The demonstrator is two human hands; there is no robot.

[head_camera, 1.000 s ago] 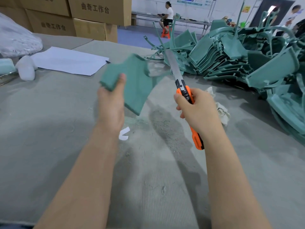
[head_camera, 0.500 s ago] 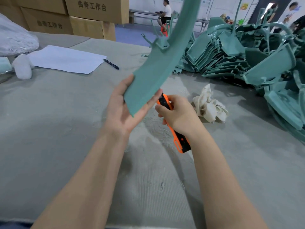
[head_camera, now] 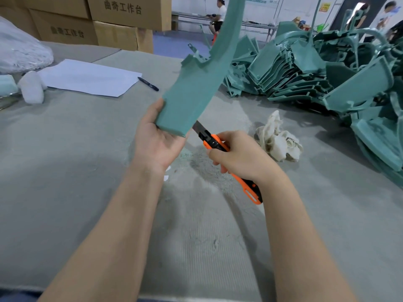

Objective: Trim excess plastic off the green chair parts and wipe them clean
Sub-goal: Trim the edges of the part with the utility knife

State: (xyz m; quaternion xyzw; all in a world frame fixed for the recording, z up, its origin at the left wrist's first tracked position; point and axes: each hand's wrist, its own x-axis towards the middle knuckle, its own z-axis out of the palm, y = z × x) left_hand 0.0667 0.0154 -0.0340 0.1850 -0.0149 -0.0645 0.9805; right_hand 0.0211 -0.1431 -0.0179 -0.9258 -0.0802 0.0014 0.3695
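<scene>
Over the table (head_camera: 65,171), left hand (head_camera: 157,144) holds green part (head_camera: 192,88), right hand (head_camera: 239,155) knife (head_camera: 212,141).

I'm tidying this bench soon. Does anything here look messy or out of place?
Yes. Thin green shavings lie scattered on the table between the left hand and the right hand, and the pile of green parts on the right is heaped loosely, pieces tilted every way. The crumpled rag lies beside it. Nothing looks broken.

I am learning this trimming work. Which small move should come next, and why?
Probably draw the blade along the lower edge of the green chair part: the right hand grips the utility knife, blade out beside that edge, and the left hand steadies the part.
</scene>
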